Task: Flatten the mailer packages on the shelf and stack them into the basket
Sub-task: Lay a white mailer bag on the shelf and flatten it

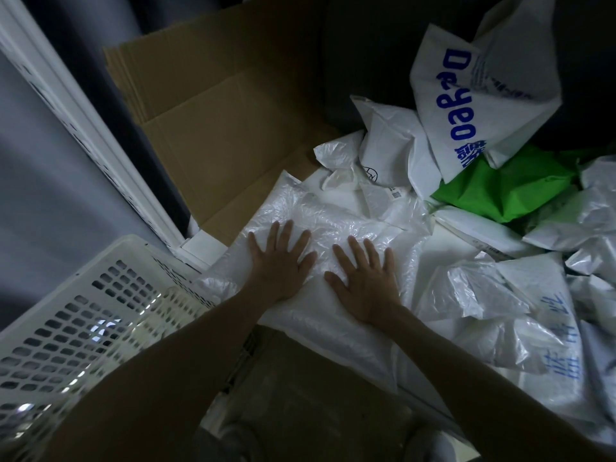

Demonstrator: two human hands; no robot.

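A white plastic mailer [320,225] lies on the shelf in front of me, crinkled on top. My left hand [279,261] presses flat on its left part with fingers spread. Beside it, my right hand [365,281] presses flat on the middle of the same mailer, fingers straight. The white slotted plastic basket [83,315] stands at the lower left, next to my left forearm. More white mailers [500,295] are piled to the right.
Flattened brown cardboard [213,128] lies at the back left of the shelf. A white bag with blue print [466,105] and a green bag [503,185] sit at the back right. A white shelf post [83,128] runs down the left.
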